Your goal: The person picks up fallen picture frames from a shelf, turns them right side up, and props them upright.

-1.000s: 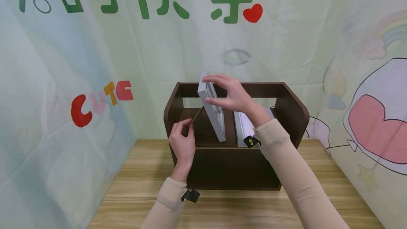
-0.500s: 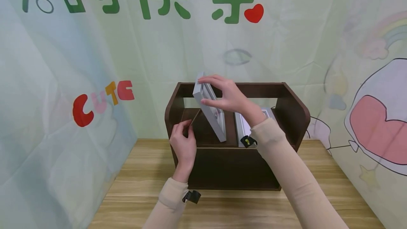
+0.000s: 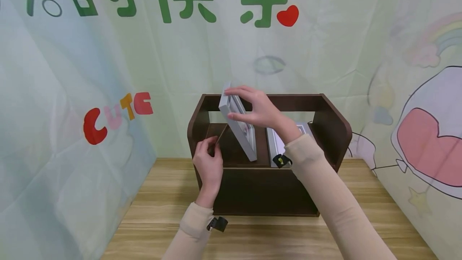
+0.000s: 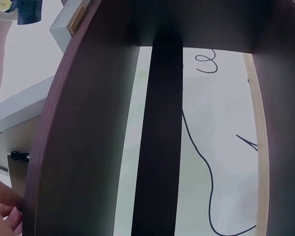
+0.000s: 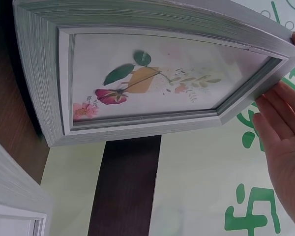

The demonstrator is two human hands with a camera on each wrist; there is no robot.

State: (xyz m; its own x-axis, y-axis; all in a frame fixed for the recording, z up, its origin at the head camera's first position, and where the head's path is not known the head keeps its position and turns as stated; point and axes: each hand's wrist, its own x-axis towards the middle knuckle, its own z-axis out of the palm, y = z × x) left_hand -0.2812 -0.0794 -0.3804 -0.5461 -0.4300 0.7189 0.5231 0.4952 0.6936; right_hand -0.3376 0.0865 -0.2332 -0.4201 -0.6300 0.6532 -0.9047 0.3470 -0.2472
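A grey picture frame (image 3: 241,135) with a pressed-flower print (image 5: 137,78) stands tilted to the left inside a dark brown wooden shelf (image 3: 267,191). My right hand (image 3: 234,103) grips the frame's top edge, its fingers (image 5: 280,137) reaching over the corner. My left hand (image 3: 213,144) pinches the thin brown back stand (image 3: 221,133) that sticks out from the frame's rear, close to the shelf's left wall (image 4: 83,137). In the left wrist view only my fingertips (image 4: 2,209) show.
A second pale frame (image 3: 276,145) stands in the shelf just right of the held one. The shelf sits on a wooden table (image 3: 155,220) against a printed fabric backdrop (image 3: 108,71) that wraps round both sides.
The frame's top has leaned a little further left under my right hand since a second ago. My left hand has stayed at the stand.
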